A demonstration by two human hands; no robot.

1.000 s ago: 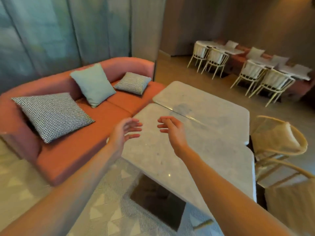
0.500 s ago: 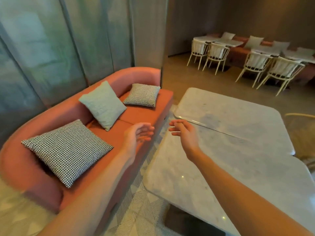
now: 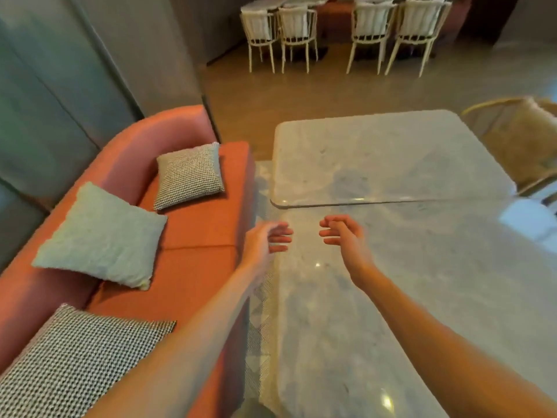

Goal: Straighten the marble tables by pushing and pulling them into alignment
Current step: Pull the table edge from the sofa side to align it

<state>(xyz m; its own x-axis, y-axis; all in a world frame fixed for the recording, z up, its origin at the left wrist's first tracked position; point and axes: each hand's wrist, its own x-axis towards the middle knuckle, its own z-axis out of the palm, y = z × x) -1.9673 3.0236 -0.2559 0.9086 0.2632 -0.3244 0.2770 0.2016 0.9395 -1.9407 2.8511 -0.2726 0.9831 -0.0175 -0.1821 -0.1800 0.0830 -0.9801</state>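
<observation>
Two pale marble tables stand edge to edge. The near marble table [image 3: 422, 297] fills the lower right; the far marble table [image 3: 385, 158] lies beyond it, its left corner jutting slightly past the near one's edge. My left hand [image 3: 266, 242] hovers at the near table's far-left corner, fingers apart and curled, holding nothing. My right hand [image 3: 343, 233] hangs over the near table just short of the seam, fingers loosely spread, also empty. Whether either hand touches the marble is unclear.
An orange sofa [image 3: 199, 236] with a pale green cushion [image 3: 99, 236] and two checked cushions [image 3: 190, 176] runs close along the tables' left side. A wicker chair [image 3: 518, 137] stands at the far right. White chairs [image 3: 283, 34] line the back, across open wooden floor.
My view has swung right and downward, closer over the tables. Both hands have come nearer the seam between the tables, and stay open and empty.
</observation>
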